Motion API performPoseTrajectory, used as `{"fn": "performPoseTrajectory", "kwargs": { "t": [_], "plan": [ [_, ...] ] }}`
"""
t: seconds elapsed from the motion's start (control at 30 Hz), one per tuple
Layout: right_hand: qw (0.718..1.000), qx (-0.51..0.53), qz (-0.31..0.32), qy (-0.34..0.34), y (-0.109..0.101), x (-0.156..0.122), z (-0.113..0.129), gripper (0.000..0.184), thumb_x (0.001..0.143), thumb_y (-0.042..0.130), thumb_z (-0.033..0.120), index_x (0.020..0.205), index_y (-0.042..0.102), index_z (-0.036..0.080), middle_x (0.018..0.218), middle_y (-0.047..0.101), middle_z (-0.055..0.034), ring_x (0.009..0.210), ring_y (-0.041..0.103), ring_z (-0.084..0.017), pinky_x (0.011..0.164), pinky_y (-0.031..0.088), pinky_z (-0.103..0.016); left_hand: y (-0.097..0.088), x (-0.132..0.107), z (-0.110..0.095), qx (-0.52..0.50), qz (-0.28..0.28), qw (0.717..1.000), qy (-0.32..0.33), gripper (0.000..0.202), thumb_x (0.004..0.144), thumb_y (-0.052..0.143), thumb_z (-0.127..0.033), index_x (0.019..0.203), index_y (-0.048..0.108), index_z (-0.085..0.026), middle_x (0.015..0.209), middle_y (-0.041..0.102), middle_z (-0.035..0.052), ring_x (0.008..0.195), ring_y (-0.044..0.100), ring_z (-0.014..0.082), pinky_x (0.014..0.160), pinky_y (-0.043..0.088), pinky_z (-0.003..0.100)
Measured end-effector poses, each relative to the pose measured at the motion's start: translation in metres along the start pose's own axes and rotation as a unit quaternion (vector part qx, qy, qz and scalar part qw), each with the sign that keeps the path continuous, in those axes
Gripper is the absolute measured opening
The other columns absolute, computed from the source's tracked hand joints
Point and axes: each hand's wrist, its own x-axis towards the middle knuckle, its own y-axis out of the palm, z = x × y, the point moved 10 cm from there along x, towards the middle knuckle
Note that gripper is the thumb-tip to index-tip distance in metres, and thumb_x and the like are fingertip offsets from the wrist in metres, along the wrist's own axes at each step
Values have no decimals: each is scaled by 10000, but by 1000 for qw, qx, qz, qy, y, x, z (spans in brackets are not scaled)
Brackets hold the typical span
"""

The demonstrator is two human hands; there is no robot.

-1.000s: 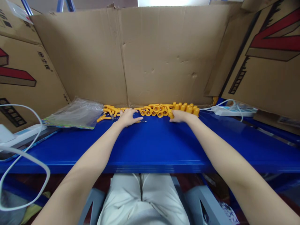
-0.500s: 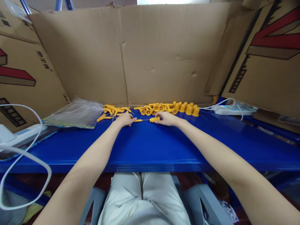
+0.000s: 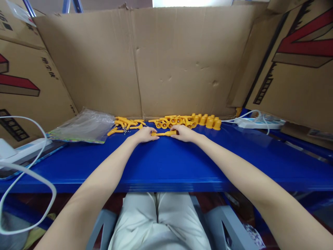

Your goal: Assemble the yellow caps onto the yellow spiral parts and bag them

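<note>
My left hand (image 3: 147, 134) is closed around the handle end of a yellow plastic corkscrew (image 3: 161, 134), its ribbed shaft pointing right. Pinched in my right hand (image 3: 183, 133) is a yellow bell-shaped sleeve (image 3: 171, 133). The shaft's right end meets this sleeve, and the metal spiral is out of sight. Behind my left hand lie loose yellow corkscrews (image 3: 126, 122) with metal spirals showing. Beyond my right hand, several yellow pieces with bell-shaped ends (image 3: 173, 121) lie in a row.
Yellow bell-shaped sleeves (image 3: 209, 122) stand upright at the back right. A clear plastic bag (image 3: 84, 126) lies on the left of the blue table (image 3: 166, 166). Cardboard (image 3: 182, 62) walls the back. A power strip (image 3: 260, 121) sits right; a white cable (image 3: 53, 194) loops at left.
My left hand has moved right, bringing the corkscrew's shaft up to the sleeve. The spiral that showed between them is now hidden. My right hand has hardly moved.
</note>
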Motion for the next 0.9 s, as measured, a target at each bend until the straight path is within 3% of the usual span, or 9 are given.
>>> {"fn": "performPoseTrajectory", "kwargs": {
  "t": [0.2, 0.4, 0.6, 0.73, 0.9],
  "plan": [
    [999, 37, -23, 21, -3, 0, -8, 271, 770, 620, 218, 1029, 602, 142, 997, 662, -100, 807, 617, -190, 723, 456, -285, -2, 0, 1, -44, -23, 999, -12, 525, 682, 634, -415, 1134, 612, -148, 762, 619, 19, 696, 570, 153, 628, 410, 232],
    [992, 99, -83, 9, -14, 1, -11, 231, 783, 594, 246, 985, 583, 134, 972, 655, -90, 738, 592, -160, 688, 452, -278, -3, -4, 8, -182, -41, 980, -73, 602, 791, 567, -357, 1340, 412, -168, 679, 558, -12, 412, 454, 72, 458, 349, 214],
    [989, 118, -92, -21, -17, 2, -7, 220, 758, 601, 258, 944, 598, 141, 923, 654, -72, 748, 582, -161, 683, 438, -276, -15, -6, -1, -147, -76, 986, -29, 402, 724, 628, -334, 1083, 581, -160, 620, 548, -32, 447, 444, 74, 475, 351, 204],
    [986, 145, -78, -30, -15, 3, -10, 240, 746, 613, 263, 951, 608, 140, 930, 650, -68, 720, 567, -144, 670, 437, -268, -10, -8, -2, -188, -41, 981, -27, 365, 750, 581, -381, 1033, 548, -154, 555, 546, -39, 404, 406, 70, 438, 314, 196],
    [978, 201, -56, -14, -8, 4, -16, 265, 730, 625, 243, 972, 613, 135, 865, 640, -45, 641, 541, -119, 621, 433, -256, -4, -7, -2, -164, -17, 986, -18, 317, 687, 605, -278, 982, 554, -173, 527, 532, -58, 417, 410, 77, 456, 309, 199]
  ]
}}
